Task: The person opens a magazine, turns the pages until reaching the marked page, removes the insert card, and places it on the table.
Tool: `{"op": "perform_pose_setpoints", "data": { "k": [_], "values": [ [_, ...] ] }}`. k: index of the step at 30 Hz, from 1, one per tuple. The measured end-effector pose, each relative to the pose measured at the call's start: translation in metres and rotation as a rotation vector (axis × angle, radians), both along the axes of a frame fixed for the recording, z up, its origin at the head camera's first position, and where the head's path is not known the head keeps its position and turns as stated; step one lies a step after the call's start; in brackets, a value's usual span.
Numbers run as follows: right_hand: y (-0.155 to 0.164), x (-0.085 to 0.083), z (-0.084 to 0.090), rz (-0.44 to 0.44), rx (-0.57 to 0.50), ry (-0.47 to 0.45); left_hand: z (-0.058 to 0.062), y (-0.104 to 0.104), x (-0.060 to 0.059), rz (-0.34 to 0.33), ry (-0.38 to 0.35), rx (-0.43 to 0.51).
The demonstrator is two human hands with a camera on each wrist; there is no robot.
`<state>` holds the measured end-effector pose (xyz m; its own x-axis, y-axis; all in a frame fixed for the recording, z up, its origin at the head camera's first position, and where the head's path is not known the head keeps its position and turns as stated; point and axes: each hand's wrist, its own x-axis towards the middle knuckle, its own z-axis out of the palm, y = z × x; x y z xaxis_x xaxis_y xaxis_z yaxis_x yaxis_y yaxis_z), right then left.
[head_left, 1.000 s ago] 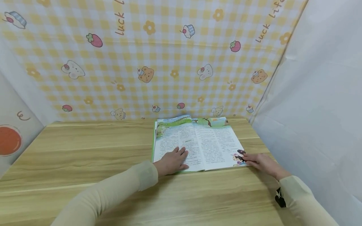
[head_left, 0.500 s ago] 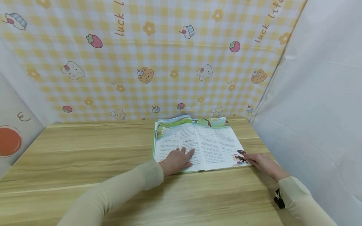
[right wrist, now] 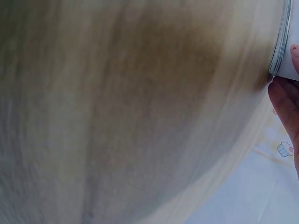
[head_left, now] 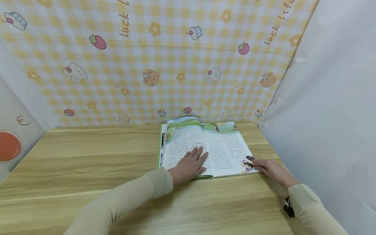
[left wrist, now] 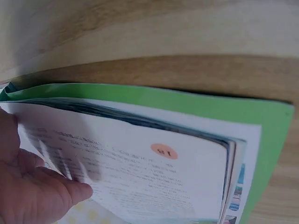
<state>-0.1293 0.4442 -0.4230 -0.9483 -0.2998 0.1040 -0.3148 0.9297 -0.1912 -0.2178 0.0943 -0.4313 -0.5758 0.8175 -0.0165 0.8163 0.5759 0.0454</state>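
Paper has lifted under my flat left hand (head_left: 191, 164) sliding toward the spine of the open book (head_left: 223, 150) at centre frame, turning the left page, while my right hand (head_left: 271, 169) pinches its lower-right corner.

My head view looks down across the tabletop (head_left: 88, 163); both wrist views sit close, sharing the book (head_left: 226, 150).

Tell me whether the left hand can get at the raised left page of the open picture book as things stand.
Probably yes: the left hand already lies flat on the raised left page of the open picture book, nothing between them.
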Motion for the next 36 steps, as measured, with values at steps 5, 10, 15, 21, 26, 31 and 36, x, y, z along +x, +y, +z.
{"op": "perform_pose_setpoints", "data": {
  "k": [5,10,15,21,26,31,36],
  "values": [
    [-0.002,0.002,0.001,0.001,-0.009,0.019,0.001,0.003,-0.001,-0.024,0.017,0.005],
    [-0.001,0.004,-0.001,-0.003,-0.02,0.075,0.006,0.009,-0.001,-0.016,-0.015,0.016],
    [-0.001,0.005,-0.005,-0.001,-0.04,0.127,0.011,0.016,0.004,-0.017,0.022,0.002],
    [-0.002,0.007,-0.005,-0.041,-0.058,0.114,0.015,0.033,0.012,-0.04,0.118,-0.046],
    [-0.004,0.009,-0.002,-0.077,-0.065,0.175,0.014,0.059,0.02,-0.043,0.096,-0.073],
    [-0.006,0.01,0.0,-0.089,-0.096,0.276,0.012,0.087,0.031,-0.042,0.024,-0.057],
    [-0.008,0.011,0.004,-0.092,-0.111,0.307,0.009,0.111,0.042,-0.028,-0.02,-0.027]
  ]
}}
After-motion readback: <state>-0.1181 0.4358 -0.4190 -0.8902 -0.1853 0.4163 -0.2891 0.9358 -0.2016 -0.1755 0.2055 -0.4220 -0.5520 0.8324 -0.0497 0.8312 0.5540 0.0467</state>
